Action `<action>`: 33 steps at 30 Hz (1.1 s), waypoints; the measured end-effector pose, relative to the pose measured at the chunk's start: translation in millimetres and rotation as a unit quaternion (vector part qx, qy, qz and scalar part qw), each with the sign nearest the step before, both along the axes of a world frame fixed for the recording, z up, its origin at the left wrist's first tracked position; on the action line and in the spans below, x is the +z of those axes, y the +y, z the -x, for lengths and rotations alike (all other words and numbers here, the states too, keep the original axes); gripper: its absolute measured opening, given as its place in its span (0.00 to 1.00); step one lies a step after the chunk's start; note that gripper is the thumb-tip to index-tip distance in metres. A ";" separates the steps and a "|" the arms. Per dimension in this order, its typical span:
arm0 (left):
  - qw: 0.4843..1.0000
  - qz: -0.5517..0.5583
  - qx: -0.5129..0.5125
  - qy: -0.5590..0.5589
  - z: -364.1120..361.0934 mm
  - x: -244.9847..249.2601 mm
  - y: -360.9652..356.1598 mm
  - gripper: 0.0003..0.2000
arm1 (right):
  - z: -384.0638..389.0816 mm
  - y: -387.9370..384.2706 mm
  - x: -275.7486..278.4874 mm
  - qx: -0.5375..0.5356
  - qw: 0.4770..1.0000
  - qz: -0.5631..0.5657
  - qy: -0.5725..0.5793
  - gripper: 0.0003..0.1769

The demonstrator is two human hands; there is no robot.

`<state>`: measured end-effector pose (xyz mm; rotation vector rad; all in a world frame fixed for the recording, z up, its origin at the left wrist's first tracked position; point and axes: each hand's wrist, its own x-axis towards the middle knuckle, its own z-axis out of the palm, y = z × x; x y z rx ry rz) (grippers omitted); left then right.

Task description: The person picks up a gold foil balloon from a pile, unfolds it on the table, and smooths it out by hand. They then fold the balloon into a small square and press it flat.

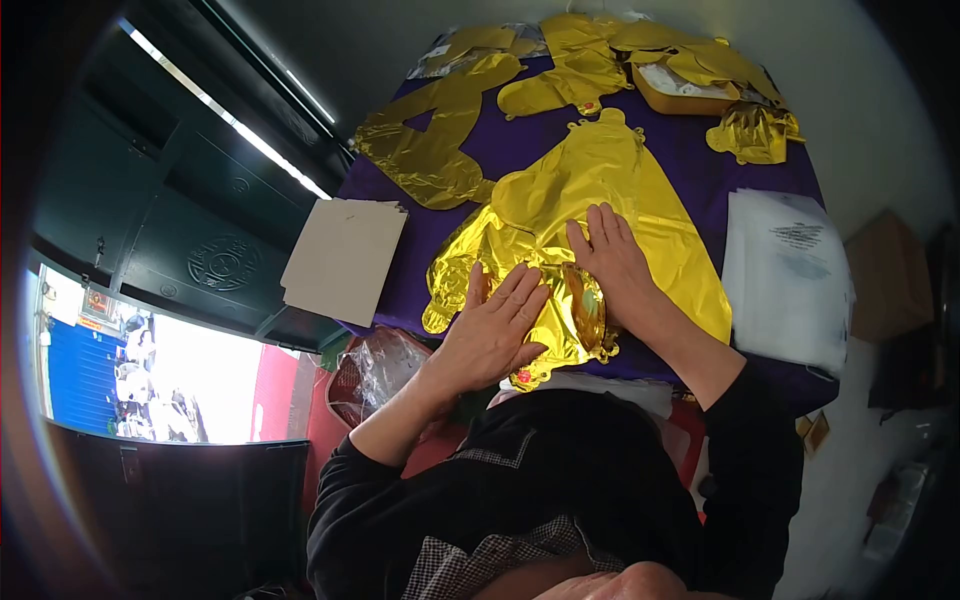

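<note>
Shiny gold foil sheets (660, 240) lie over the purple-covered table in front of me, crumpled at the near left and flatter on the right. My left hand (492, 330) rests palm down on the near left part of the foil, fingers extended and thumb apart. Farther forward and to the right, my right hand (612, 258) lies flat on the foil with its fingers stretched out. Between and below the hands, the foil is folded up, with a small red spot near the table's front edge. Neither hand grips anything.
Cardboard sheets (345, 255) lie at the table's left edge, clear plastic bags (790, 275) at the right. More gold foil pieces (430, 130) cover the back, beside a yellow tray (685, 103). A basket with plastic (385, 370) stands below the left front edge.
</note>
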<state>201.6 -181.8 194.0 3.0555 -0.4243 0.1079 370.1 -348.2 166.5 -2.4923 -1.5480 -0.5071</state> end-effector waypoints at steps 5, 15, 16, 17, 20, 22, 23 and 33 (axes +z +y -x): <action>1.000 0.003 0.002 -0.008 0.3 -0.4 -1.3 0.37 | -0.4 -5.2 7.4 0.012 0.997 -0.012 0.072 0.31; 0.999 0.013 -0.007 -0.038 -0.2 -2.0 -1.3 0.37 | 12.0 -4.9 59.7 0.032 0.985 -0.147 0.088 0.29; 0.999 0.012 -0.004 -0.040 -0.4 -2.4 -0.9 0.36 | 21.8 0.5 53.5 0.052 0.989 -0.114 0.074 0.30; 0.999 0.013 -0.003 -0.042 -0.5 -2.4 -0.8 0.36 | 26.0 1.6 48.5 0.054 0.990 -0.113 0.072 0.30; 1.000 0.017 0.000 -0.016 0.3 -1.3 -0.2 0.39 | 26.6 5.5 32.1 0.019 0.996 -0.045 0.070 0.36; 1.000 0.020 0.001 -0.016 0.5 -1.1 0.9 0.39 | 21.5 2.1 22.8 0.008 0.998 -0.009 0.066 0.37; 1.000 0.022 -0.003 -0.015 0.6 -0.9 1.0 0.39 | 19.7 0.0 18.8 -0.008 0.998 0.026 0.062 0.38; 0.998 0.069 -0.012 0.002 1.3 0.1 7.0 0.35 | 18.9 -1.7 13.7 -0.021 0.992 0.087 0.085 0.40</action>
